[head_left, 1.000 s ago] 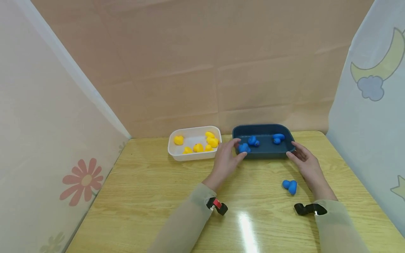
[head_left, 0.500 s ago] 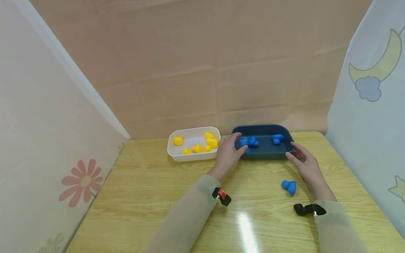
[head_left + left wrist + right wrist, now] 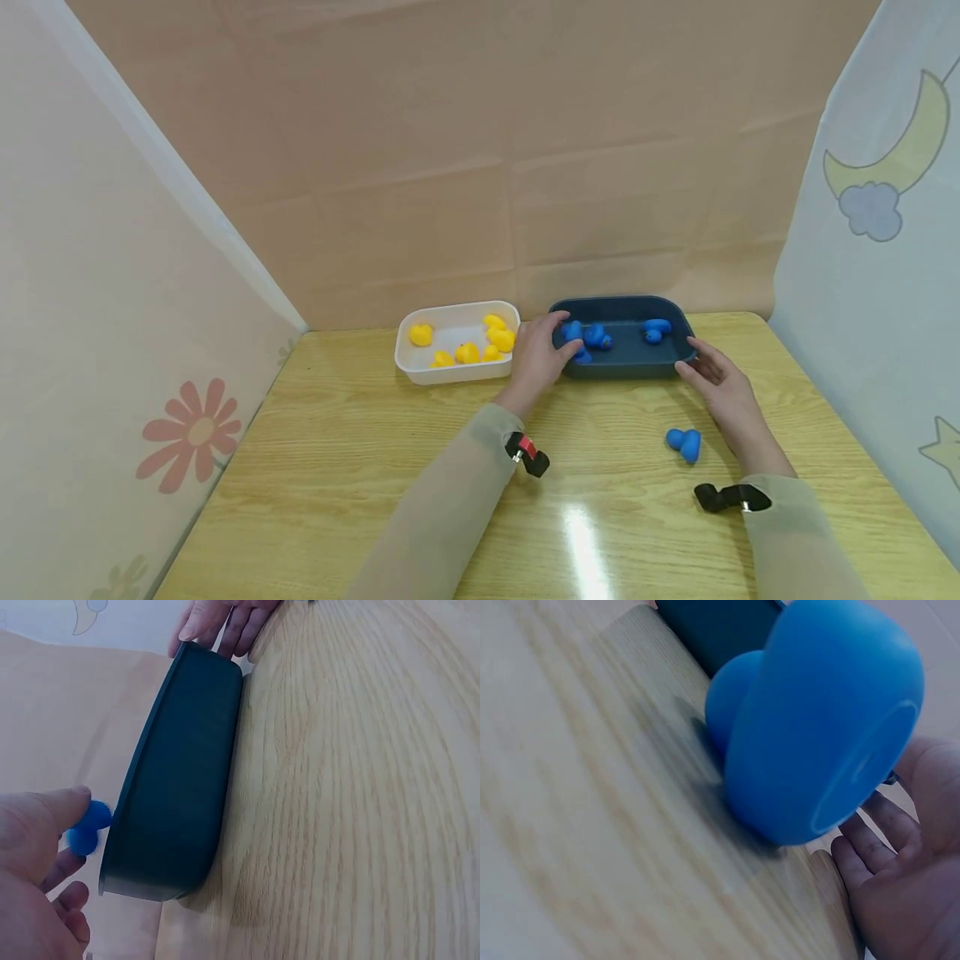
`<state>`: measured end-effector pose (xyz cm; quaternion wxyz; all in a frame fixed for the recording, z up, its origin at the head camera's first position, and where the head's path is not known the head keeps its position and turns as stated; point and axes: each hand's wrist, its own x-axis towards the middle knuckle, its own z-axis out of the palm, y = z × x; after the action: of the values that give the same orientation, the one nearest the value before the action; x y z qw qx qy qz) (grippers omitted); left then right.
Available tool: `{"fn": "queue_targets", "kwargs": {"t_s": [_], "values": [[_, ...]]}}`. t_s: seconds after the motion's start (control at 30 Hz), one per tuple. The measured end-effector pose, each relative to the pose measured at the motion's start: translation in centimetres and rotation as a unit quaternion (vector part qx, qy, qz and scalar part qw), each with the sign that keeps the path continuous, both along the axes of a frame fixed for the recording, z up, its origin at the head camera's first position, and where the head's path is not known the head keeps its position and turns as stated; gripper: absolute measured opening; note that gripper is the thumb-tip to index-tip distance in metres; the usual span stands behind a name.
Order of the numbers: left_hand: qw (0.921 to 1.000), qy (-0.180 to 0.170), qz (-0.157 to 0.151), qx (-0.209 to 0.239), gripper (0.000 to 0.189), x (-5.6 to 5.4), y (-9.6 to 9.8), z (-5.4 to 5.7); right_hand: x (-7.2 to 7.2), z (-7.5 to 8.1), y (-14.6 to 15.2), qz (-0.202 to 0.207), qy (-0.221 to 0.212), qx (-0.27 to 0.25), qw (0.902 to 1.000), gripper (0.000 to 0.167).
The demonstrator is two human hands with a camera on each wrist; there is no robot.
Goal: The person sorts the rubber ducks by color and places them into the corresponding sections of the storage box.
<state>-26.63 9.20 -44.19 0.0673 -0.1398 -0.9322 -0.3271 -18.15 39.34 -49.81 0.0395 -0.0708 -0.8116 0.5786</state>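
At the left end of a dark blue bin (image 3: 626,369), the left hand (image 3: 537,354) pinches a blue rubber duck (image 3: 91,826) between thumb and fingers, above the rim. Beneath that hand lies another blue duck (image 3: 582,356), partly hidden by the thumb. Two more blue ducks sit inside the bin, one near the middle (image 3: 597,336) and one on the right (image 3: 656,330). With fingers loosely bent, the right hand (image 3: 723,396) touches the bin's right end. On the table, left of the right wrist, a blue duck (image 3: 685,444) lies on its side.
A white bin (image 3: 457,377) holding several yellow ducks (image 3: 501,337) stands left of the dark bin. Both are at the back of a wooden table (image 3: 360,467). A tan backdrop (image 3: 480,167) rises behind, with pale cloth walls at both sides.
The left hand has moved slightly up and left, raising a blue duck and exposing another below it. The right hand stays at the dark bin's end.
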Motion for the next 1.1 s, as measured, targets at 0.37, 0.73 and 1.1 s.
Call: {"fn": "queue_targets", "kwargs": {"t_s": [0.37, 0.73, 1.1], "values": [[1.0000, 0.000, -0.005, 0.000, 0.060, 0.2, -0.2, 0.1, 0.0, 0.2, -0.2, 0.003, 0.004, 0.003, 1.0000, 0.082], [0.9976, 0.017, -0.045, 0.051, 0.058, 2.6, -0.2, 0.8, -0.3, 0.2, 0.0, 0.002, 0.001, 0.002, 1.0000, 0.079], [0.9938, 0.023, -0.076, 0.078, 0.057, 4.7, 0.3, 1.0, -0.2, 0.3, 0.0, -0.001, 0.000, 0.004, 1.0000, 0.080]]}}
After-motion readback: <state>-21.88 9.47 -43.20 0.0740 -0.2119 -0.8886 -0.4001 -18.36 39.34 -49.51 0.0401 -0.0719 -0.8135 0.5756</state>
